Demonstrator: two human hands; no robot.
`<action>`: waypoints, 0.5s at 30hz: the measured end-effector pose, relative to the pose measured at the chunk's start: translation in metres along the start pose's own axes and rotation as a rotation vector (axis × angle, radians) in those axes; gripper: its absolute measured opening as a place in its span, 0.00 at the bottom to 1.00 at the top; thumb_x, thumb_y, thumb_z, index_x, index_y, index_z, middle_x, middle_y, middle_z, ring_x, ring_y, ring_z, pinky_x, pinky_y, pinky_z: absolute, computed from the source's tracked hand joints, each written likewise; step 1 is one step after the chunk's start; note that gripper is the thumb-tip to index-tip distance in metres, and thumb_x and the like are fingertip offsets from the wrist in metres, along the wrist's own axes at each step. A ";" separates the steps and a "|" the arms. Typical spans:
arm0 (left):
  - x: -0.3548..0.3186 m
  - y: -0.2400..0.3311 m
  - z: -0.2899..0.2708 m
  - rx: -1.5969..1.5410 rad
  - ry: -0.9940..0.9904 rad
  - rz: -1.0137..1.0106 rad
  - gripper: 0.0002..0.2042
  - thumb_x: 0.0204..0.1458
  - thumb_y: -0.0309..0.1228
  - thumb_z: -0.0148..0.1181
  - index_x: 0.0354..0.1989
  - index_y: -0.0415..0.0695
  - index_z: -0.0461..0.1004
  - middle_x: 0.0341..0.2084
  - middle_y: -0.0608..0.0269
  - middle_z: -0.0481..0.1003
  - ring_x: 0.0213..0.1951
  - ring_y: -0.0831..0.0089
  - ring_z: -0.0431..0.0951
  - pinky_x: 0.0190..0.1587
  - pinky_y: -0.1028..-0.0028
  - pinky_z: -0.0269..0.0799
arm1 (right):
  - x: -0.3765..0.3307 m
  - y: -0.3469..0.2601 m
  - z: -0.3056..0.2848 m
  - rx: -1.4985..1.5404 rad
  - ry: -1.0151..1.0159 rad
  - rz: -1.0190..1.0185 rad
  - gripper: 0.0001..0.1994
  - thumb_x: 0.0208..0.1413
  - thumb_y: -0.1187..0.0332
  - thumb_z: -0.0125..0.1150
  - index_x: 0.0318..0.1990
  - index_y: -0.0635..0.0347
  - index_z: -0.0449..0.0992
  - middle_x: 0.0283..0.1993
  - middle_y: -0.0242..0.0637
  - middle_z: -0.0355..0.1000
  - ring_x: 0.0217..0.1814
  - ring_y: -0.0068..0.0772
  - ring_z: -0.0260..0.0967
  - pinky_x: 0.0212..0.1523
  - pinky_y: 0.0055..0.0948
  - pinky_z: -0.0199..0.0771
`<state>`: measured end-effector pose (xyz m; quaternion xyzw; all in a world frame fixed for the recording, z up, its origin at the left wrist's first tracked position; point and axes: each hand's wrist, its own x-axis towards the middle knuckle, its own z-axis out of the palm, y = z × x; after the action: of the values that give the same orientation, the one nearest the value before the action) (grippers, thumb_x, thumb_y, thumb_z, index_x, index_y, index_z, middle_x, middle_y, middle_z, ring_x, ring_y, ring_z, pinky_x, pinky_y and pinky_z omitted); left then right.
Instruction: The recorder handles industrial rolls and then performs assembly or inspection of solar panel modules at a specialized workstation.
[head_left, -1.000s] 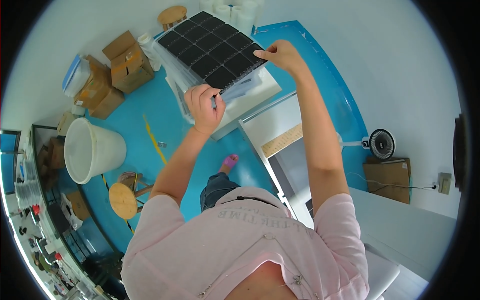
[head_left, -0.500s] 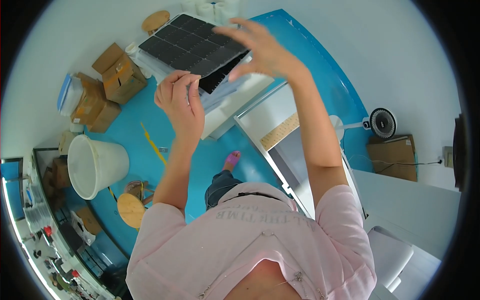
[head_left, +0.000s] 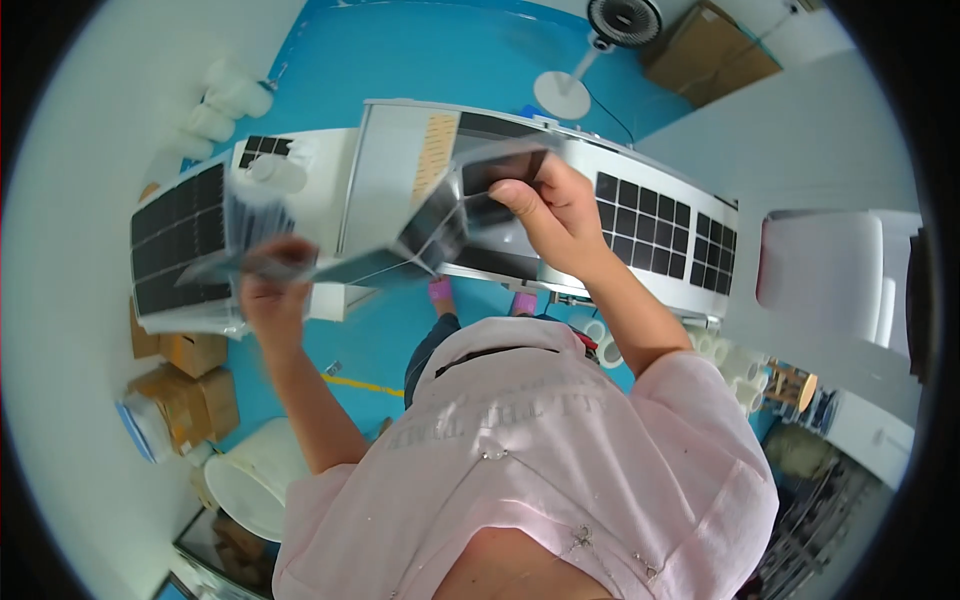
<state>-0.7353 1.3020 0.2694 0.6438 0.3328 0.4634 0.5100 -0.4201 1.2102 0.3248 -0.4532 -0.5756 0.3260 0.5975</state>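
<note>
A thin, dark, glossy solar panel sheet [head_left: 435,232], divided by light lines, hangs bent and motion-blurred between my hands, above a long white machine. My right hand [head_left: 560,215] is closed on its right end, thumb on top. At its left end my left hand [head_left: 275,285] is closed around the edge, though its fingers are smeared by motion. Beside my left hand lies a stack of dark solar panels [head_left: 180,240] with translucent sheets at its side. More dark gridded panels [head_left: 643,222] lie on the right part of the white machine [head_left: 580,165].
A white bottle-like container [head_left: 278,173] stands on the white surface at left. A fan [head_left: 562,95] stands beyond the machine. Cardboard boxes [head_left: 190,400] and a large white tub [head_left: 255,480] are at lower left. White rolls [head_left: 735,370] stand at the right.
My view has turned right, from the panel stack to the white machine. The solar panel sheet has come off the stack and now stretches between both hands; my right hand, open before, has closed on it.
</note>
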 end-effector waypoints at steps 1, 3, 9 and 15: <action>-0.012 -0.033 -0.003 0.269 -0.051 -0.362 0.16 0.48 0.28 0.68 0.45 0.39 0.76 0.37 0.63 0.79 0.41 0.77 0.75 0.47 0.76 0.69 | -0.014 0.002 -0.012 0.048 0.071 0.239 0.11 0.67 0.62 0.52 0.42 0.62 0.72 0.38 0.32 0.73 0.39 0.19 0.67 0.39 0.19 0.68; 0.002 -0.032 0.074 0.094 -0.103 -0.380 0.12 0.55 0.31 0.62 0.43 0.36 0.76 0.36 0.65 0.78 0.37 0.80 0.72 0.43 0.77 0.69 | -0.057 0.060 -0.058 -0.087 0.139 0.635 0.14 0.65 0.58 0.54 0.33 0.60 0.69 0.30 0.27 0.67 0.34 0.15 0.62 0.36 0.17 0.65; 0.016 -0.170 0.145 0.169 -0.175 -0.588 0.16 0.55 0.38 0.64 0.25 0.37 0.73 0.19 0.72 0.66 0.25 0.81 0.63 0.30 0.73 0.62 | -0.134 0.166 -0.131 -0.286 0.383 0.857 0.18 0.55 0.58 0.67 0.23 0.62 0.73 0.16 0.29 0.66 0.15 0.18 0.63 0.18 0.23 0.65; 0.047 -0.184 0.187 0.447 -0.111 -0.435 0.18 0.50 0.40 0.68 0.28 0.33 0.80 0.17 0.63 0.74 0.23 0.79 0.70 0.28 0.73 0.65 | -0.127 0.208 -0.170 -0.563 0.430 0.838 0.17 0.51 0.58 0.72 0.27 0.63 0.75 0.18 0.30 0.70 0.17 0.18 0.66 0.19 0.20 0.66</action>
<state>-0.5355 1.3272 0.0941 0.6778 0.5279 0.2230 0.4606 -0.2414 1.1449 0.0968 -0.8425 -0.2757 0.2693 0.3763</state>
